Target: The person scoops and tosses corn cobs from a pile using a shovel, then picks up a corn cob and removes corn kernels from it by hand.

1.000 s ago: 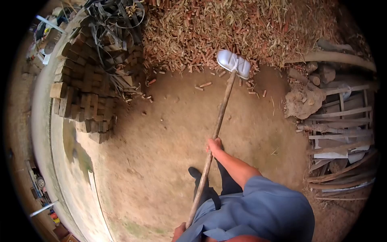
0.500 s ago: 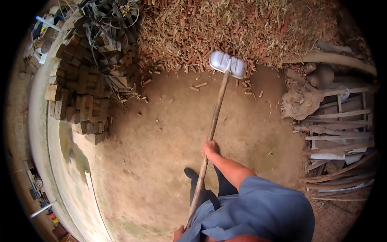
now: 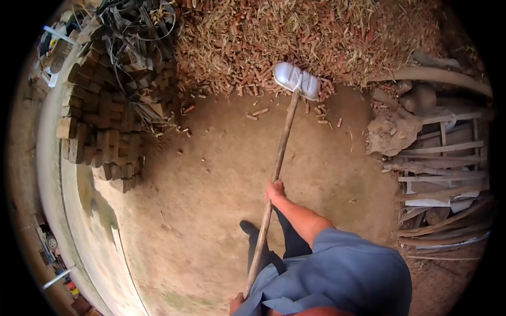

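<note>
Cob pile [image 3: 316,34]: ahead of the grip. Shovel [image 3: 282,147]: head beyond the grip, at the pile's near edge. Right hand [image 3: 274,190]: clamped round the shovel mid-length. Left hand [image 3: 236,303]: partly hidden, apparently closed on it behind. Step, as judged: shovelling; next move calls for firm hands.

At the near end of the pole [image 3: 285,138], the left hand [image 3: 236,303] is cropped by the bottom edge, its fingers indistinct; beyond the pole, the heap [image 3: 311,31] runs off the top; far left of it, clutter [image 3: 57,55] is too small to tell
</note>
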The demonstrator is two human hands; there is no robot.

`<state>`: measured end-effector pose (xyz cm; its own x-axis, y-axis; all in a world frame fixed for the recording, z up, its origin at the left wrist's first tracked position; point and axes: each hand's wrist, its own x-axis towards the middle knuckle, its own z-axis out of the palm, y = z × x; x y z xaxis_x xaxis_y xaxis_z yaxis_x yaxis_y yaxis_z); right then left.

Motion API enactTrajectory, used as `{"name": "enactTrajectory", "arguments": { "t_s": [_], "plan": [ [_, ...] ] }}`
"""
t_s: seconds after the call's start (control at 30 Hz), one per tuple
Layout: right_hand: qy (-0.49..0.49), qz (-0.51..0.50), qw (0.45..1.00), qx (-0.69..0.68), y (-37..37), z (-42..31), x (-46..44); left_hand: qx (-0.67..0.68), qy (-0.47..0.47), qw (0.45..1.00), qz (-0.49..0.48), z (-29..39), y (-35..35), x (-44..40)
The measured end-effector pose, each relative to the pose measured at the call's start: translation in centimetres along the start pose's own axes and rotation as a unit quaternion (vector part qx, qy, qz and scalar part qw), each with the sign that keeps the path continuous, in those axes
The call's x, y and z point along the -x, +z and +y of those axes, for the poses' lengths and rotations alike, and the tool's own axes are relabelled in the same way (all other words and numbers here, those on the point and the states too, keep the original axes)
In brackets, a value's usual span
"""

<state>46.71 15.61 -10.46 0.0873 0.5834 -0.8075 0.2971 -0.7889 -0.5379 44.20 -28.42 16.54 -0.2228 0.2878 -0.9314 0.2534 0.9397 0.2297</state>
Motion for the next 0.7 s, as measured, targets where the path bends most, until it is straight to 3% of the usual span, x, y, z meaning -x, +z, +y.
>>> {"name": "enactTrajectory", "arguments": {
  "t_s": [0.03, 0.2, 0.4, 0.5, 0.7],
  "plan": [
    [0.0, -0.012, 0.999, 0.045, -0.4, -0.3, 2.0, -0.001, -0.006, 1.0, -0.004, -0.5, 0.0, 0.5],
    [0.025, -0.004, 0.999, -0.028, -0.2, 1.3, 4.1, -0.014, -0.015, 1.0, -0.01, -1.4, -0.4, 1.6],
    [-0.004, 0.033, 0.999, -0.008, -1.5, -4.3, -2.6, -0.008, 0.011, 1.0, -0.002, 3.1, -1.0, -0.8],
    [-0.022, 0.07, 0.996, 0.044, -1.1, -0.8, -2.7, -0.015, 0.003, 1.0, -0.005, 2.9, -0.9, -0.3],
    [0.022, 0.009, 1.0, -0.004, -2.9, -1.2, 2.5, -0.032, -0.014, 0.999, -0.01, 1.0, -0.5, 1.8]
  ]
}}
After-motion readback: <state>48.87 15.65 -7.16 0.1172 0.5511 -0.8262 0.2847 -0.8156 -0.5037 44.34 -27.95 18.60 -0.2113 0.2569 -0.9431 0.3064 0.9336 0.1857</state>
